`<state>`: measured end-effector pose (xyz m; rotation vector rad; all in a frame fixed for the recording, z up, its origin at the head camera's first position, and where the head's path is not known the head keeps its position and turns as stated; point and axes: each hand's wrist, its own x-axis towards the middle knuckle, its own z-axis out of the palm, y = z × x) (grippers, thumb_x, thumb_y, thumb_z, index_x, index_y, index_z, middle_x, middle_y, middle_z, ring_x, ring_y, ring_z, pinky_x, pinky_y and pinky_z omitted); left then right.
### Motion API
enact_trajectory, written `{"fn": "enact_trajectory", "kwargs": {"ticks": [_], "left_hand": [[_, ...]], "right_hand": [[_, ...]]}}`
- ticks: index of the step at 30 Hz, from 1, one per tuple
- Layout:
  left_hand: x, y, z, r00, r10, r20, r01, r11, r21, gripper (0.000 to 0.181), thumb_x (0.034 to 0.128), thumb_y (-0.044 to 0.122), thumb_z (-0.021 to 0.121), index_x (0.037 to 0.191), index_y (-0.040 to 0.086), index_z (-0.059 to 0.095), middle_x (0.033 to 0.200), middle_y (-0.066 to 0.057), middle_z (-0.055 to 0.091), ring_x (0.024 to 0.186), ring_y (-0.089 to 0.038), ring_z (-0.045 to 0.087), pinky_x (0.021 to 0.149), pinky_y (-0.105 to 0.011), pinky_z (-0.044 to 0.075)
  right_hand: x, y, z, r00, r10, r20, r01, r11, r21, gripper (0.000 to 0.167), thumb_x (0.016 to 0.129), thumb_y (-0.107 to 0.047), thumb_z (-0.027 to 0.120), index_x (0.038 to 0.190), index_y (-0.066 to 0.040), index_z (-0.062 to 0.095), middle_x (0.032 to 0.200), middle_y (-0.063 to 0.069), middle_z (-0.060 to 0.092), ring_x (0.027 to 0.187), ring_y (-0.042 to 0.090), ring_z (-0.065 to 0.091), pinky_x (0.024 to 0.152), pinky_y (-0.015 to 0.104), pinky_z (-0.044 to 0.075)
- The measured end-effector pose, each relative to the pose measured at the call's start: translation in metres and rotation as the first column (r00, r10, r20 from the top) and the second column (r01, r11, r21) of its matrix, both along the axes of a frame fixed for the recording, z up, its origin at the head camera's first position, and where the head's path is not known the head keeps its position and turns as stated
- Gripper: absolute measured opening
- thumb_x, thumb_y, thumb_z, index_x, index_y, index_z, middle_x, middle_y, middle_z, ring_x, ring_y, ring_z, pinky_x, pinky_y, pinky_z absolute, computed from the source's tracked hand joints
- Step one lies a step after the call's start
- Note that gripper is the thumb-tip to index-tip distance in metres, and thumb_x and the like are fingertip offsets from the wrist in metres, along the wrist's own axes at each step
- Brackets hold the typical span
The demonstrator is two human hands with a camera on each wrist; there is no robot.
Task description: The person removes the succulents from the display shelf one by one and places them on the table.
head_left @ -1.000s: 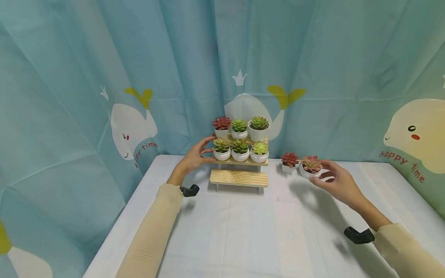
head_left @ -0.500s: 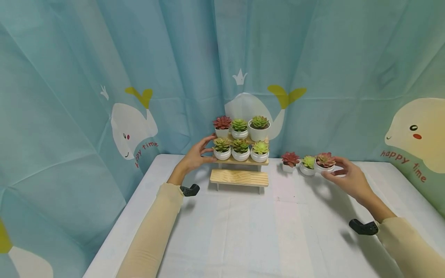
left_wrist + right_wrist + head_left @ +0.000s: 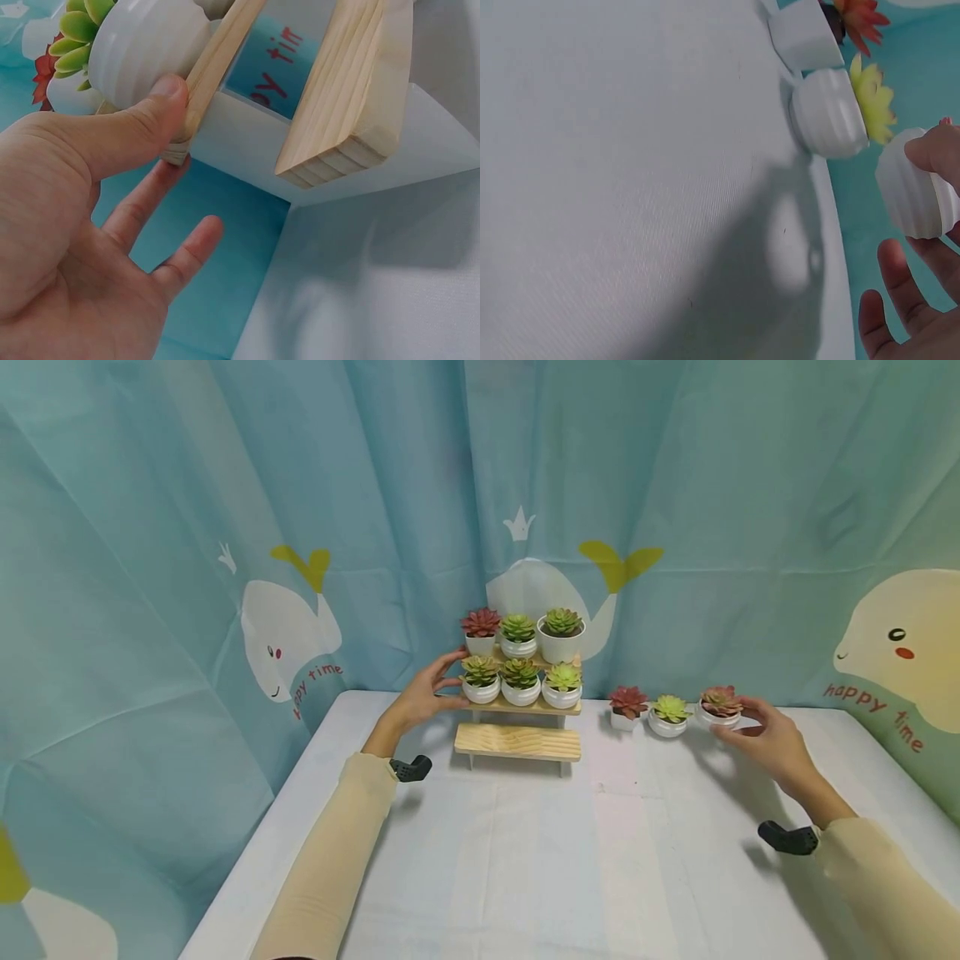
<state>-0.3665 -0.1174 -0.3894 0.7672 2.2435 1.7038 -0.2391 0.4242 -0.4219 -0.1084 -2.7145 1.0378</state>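
Note:
At the left end of the tiered wooden plant stand [image 3: 517, 742], my left hand [image 3: 423, 700] pinches the end of the middle board; in the left wrist view the thumb lies on its edge and a finger touches underneath. My right hand [image 3: 776, 747] holds a reddish-pink succulent in a round white pot [image 3: 718, 708], thumb and fingers around the pot. In the right wrist view this ribbed pot [image 3: 911, 187] appears lifted off the table. Left of it stand a yellow-green succulent [image 3: 668, 714] and a dark red succulent [image 3: 627, 706] in a square white pot.
Several potted succulents fill the stand's upper two tiers, including a red one [image 3: 480, 631] and a larger green one [image 3: 561, 639]. The lowest tier is bare wood. A white cloth covers the table [image 3: 540, 860]; a blue curtain [image 3: 412, 485] hangs behind it.
My right hand has moved right with the reddish-pink succulent, away from the dark red one. The yellow-green succulent, hidden at first, has come into view between them. My left hand has stayed put.

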Motion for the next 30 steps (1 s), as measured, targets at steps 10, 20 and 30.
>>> {"fn": "enact_trajectory", "kwargs": {"ticks": [10, 20, 30], "left_hand": [[-0.001, 0.001, 0.000, 1.000, -0.015, 0.001, 0.015, 1.000, 0.019, 0.087, 0.0912, -0.006, 0.074, 0.163, 0.017, 0.030, 0.172, 0.000, 0.015, 0.144, -0.036, 0.041, 0.102, -0.049, 0.053], [-0.001, 0.002, 0.000, 1.000, -0.008, 0.017, 0.008, 1.000, 0.021, 0.088, 0.0908, -0.008, 0.074, 0.163, 0.018, 0.029, 0.172, 0.000, 0.015, 0.144, -0.036, 0.041, 0.101, -0.048, 0.054], [0.000, 0.001, 0.000, 1.000, -0.010, 0.008, 0.010, 1.000, 0.023, 0.087, 0.0911, -0.008, 0.073, 0.163, 0.017, 0.030, 0.172, 0.001, 0.014, 0.143, -0.036, 0.041, 0.101, -0.050, 0.053]], "right_hand": [[-0.006, 0.012, -0.015, 0.996, -0.039, 0.074, 0.042, 0.998, -0.043, 0.088, 0.098, -0.044, 0.069, 0.155, 0.011, 0.028, 0.148, 0.040, 0.042, 0.121, 0.055, 0.053, 0.087, 0.057, 0.049], [-0.014, 0.015, -0.027, 0.994, -0.042, 0.101, 0.043, 0.999, -0.008, 0.090, 0.098, -0.045, 0.069, 0.154, 0.012, 0.027, 0.147, 0.042, 0.039, 0.122, 0.058, 0.051, 0.093, 0.068, 0.047], [-0.016, 0.014, -0.029, 0.990, -0.030, 0.140, 0.033, 0.999, -0.021, 0.089, 0.099, -0.044, 0.067, 0.154, 0.013, 0.026, 0.147, 0.044, 0.037, 0.126, 0.059, 0.046, 0.098, 0.068, 0.046]]}}
